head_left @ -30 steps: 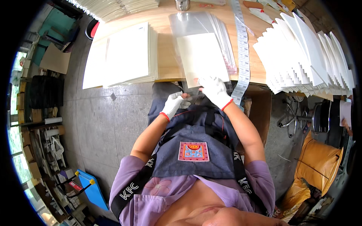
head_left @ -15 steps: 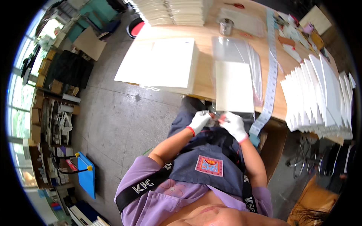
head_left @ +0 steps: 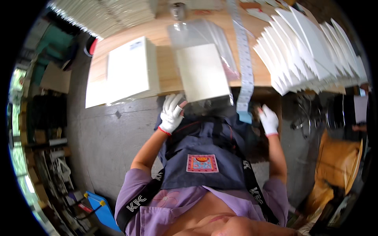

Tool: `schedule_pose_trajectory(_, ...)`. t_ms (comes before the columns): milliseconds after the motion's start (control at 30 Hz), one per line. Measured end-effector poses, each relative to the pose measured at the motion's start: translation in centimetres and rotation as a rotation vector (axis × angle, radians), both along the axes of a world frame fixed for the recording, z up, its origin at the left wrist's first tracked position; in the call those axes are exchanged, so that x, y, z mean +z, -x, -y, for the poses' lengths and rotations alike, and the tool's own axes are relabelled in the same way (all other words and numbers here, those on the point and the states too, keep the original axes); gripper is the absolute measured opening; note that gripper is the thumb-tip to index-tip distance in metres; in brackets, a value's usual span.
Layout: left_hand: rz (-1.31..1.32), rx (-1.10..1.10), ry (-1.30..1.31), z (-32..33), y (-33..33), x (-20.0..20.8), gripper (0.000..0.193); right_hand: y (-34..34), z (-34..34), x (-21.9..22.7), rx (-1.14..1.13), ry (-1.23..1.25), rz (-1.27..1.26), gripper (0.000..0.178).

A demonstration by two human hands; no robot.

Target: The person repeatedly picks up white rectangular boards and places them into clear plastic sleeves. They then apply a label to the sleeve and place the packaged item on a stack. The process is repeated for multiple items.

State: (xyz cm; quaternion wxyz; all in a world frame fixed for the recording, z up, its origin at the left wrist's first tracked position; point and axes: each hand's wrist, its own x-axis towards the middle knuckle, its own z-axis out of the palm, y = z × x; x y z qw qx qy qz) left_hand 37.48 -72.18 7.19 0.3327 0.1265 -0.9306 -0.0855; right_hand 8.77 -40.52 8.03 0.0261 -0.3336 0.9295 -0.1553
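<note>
A cream rectangular board or pad (head_left: 204,72) lies partly over a stack of clear plastic sleeves (head_left: 193,33), its near edge at the table's front. Clear film shows along that near edge. My left hand (head_left: 172,113), in a white glove with bare fingertips, is beside the pad's near left corner, fingers loosely extended and nothing visible in them. Further right, my gloved right hand (head_left: 268,120) reaches past the end of a blue-white printed strip (head_left: 245,74), over a brown box (head_left: 271,98) below the table edge. Its fingers look parted, slightly blurred, with nothing plainly held.
A stack of white sheets (head_left: 128,69) stands at the table's left, before tall wrapped stacks (head_left: 106,13). Fanned white folded cards (head_left: 303,51) fill the right. A metal can (head_left: 178,11) is at the back. A tan chair (head_left: 336,157) stands at right, a blue trolley (head_left: 103,210) at lower left.
My hands were together at the pad's near edge and have separated. The right moved out to the right, the left to the pad's corner. The whole view has shifted and turned.
</note>
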Motion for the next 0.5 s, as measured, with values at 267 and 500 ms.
schedule_pose_trajectory(267,-0.126,-0.29,0.085,0.3,2.9,1.5,0.018,-1.7,13.7,2.9,0.772,0.443,-0.476,0.024)
schedule_pose_trajectory(500,0.02,0.132,-0.633,-0.4,0.1,-2.5,0.011,-6.4,14.1,-2.8,0.158,0.718,0.48,0.011)
